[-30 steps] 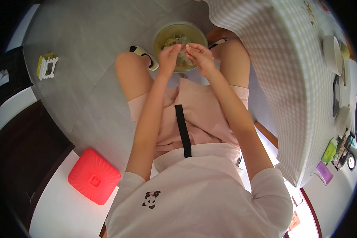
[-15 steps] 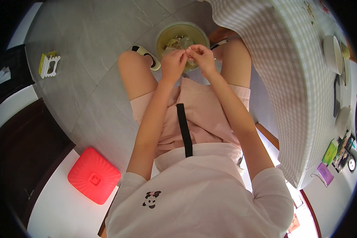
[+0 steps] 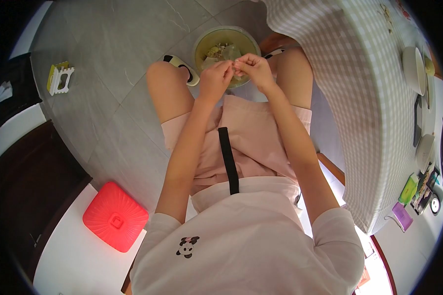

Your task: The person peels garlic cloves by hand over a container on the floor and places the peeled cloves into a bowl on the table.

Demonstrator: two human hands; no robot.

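The bin (image 3: 226, 35) stands on the floor between my feet, round, smooth and yellow-green inside. Crumpled clear plastic (image 3: 231, 52) and a ragged clump of pale scraps (image 3: 214, 51) lie in it. A second ago my fingertips were over its middle; now they are nearer its close side, and my left hand (image 3: 215, 81) is more curled, knuckles up. My right hand (image 3: 257, 73) pinches beside it, so the fingertips of both meet or nearly meet. My grip is drawn together on each side, but I cannot tell whether it is clamped on anything: whatever may be there is too small to see.

My pink shorts (image 3: 253, 132) lie in soft folds. To my right a checked cloth (image 3: 352, 103) drapes in ripples from the worktop, which carries a smooth white bowl (image 3: 412, 71). Grey tiles (image 3: 128, 115) with thin seams spread leftward, towards a ridged, rounded red plastic lid (image 3: 115, 216).
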